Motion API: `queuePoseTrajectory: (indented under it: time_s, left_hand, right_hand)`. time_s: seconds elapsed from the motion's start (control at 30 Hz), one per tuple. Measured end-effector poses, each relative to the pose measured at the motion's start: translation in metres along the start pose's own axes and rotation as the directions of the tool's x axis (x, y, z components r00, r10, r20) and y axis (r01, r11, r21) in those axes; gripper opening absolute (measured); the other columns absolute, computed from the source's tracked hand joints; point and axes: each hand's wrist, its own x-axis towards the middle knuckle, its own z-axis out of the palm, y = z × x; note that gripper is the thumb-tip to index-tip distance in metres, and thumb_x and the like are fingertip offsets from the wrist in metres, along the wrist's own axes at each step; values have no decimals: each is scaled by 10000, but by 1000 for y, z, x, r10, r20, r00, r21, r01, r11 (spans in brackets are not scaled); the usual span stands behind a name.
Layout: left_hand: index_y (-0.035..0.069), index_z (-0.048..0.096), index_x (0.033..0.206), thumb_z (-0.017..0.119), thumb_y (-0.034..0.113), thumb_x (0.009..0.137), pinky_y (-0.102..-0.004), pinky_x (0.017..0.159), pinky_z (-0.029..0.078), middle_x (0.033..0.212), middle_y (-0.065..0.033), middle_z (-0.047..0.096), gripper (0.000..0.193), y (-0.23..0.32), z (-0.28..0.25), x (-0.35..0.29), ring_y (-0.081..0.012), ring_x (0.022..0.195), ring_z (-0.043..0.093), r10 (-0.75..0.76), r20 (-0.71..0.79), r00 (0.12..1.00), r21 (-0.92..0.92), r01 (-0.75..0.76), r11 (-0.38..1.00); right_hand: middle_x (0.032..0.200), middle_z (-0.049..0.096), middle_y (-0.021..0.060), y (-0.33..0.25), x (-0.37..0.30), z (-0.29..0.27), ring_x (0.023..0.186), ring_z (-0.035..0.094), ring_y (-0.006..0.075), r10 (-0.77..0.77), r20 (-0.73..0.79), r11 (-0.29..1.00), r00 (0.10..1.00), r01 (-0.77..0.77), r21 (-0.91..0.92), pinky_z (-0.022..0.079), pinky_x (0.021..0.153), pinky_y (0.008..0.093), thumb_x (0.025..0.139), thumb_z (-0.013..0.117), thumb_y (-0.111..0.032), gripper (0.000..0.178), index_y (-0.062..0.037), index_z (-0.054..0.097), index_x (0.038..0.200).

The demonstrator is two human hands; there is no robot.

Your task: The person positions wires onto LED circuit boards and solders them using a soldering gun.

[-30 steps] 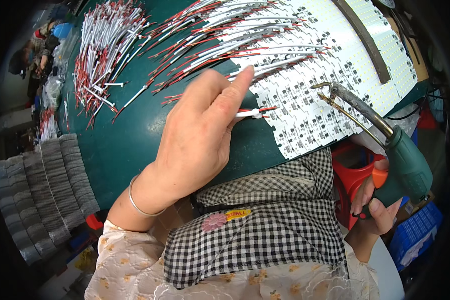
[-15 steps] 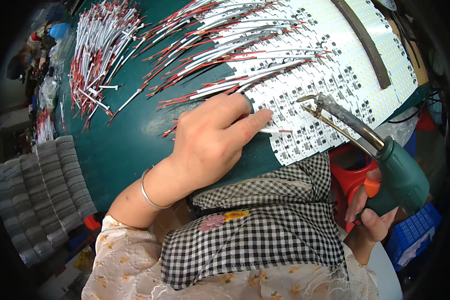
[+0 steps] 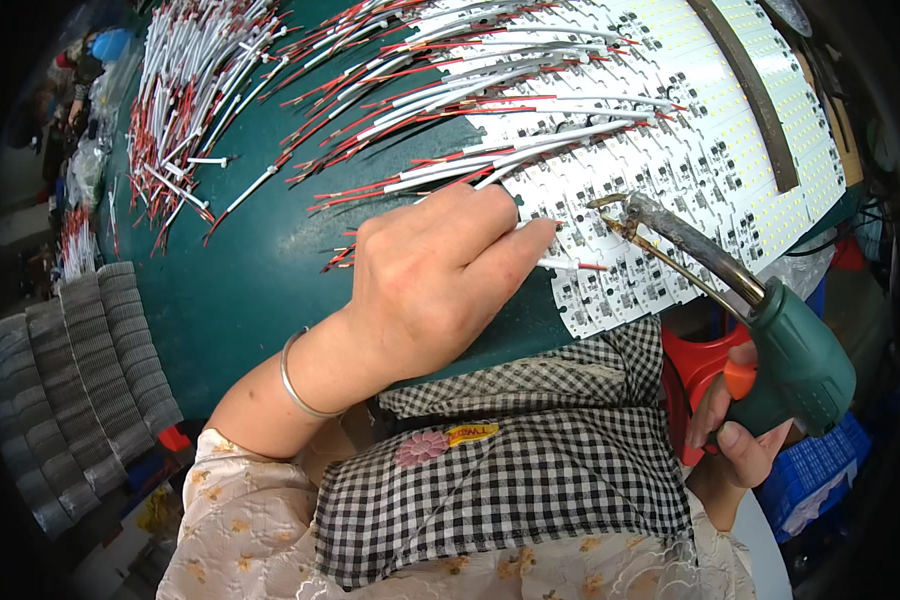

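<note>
Nearly closed, the left hand pinches 1 white cable over the near left edge of the circuit boards, seemingly steadying it, while the curled right hand grips a soldering gun

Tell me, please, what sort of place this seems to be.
Probably an electronics assembly workshop: white circuit boards, a pile of wires and a green soldering gun in the right hand.
</note>
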Motion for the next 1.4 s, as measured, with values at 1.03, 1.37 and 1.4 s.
queuePoseTrajectory:
  time_s: [1.03, 1.37, 1.4]
  left_hand:
    - [53, 695, 920, 719, -89, 601, -271, 482, 462, 717, -60, 593, 350, 2, 6, 4, -169, 578, 585, -117, 25, 993, -148, 119, 982]
    - [63, 696, 917, 721, -76, 611, -277, 479, 456, 721, -49, 589, 337, 3, 5, 4, -168, 576, 582, -129, 34, 991, -137, 133, 982]
    - [63, 696, 917, 720, -74, 613, -279, 478, 455, 720, -49, 588, 334, 3, 5, 4, -170, 577, 582, -132, 41, 990, -138, 137, 981]
  right_hand:
    - [705, 539, 149, 7, 1, 26, 471, 527, 170, 53, -105, 983, 993, -70, -170, 479, 420, 262, 766, 722, -135, 478, 90, 417, 1058]
    - [710, 526, 142, 8, 3, 22, 481, 534, 171, 89, -51, 970, 995, -98, -222, 492, 428, 263, 764, 705, -119, 395, 39, 410, 973]
    - [720, 528, 138, 9, 3, 16, 483, 536, 170, 45, -13, 985, 999, -46, -165, 495, 429, 266, 773, 691, -114, 412, 57, 405, 1016]
